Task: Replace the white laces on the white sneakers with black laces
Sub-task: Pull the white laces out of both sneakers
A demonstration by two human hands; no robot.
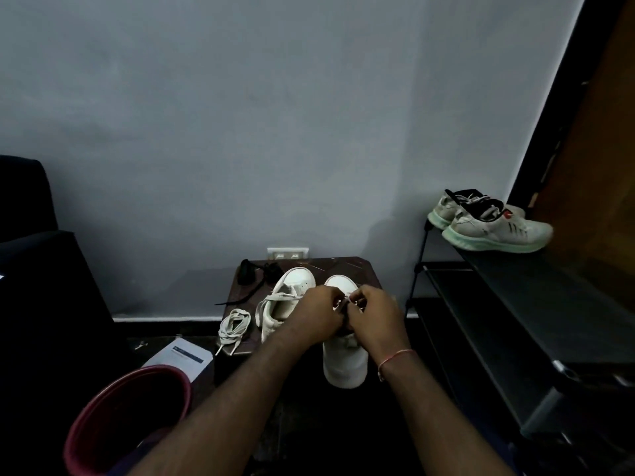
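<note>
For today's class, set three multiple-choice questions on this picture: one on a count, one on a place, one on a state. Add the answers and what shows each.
1. How many shoes stand on the rack? A one; B two; C four.
2. Where does the loose white lace lie? A inside a sneaker; B on the rack; C on the table, left of the sneakers.
3. The left sneaker is: A laced in white; B laced in black; C without a lace.
Answers: 1 B, a pair sits side by side on the top shelf. 2 C, it is bundled at the table's front left corner. 3 A, white lace crosses its front.
</note>
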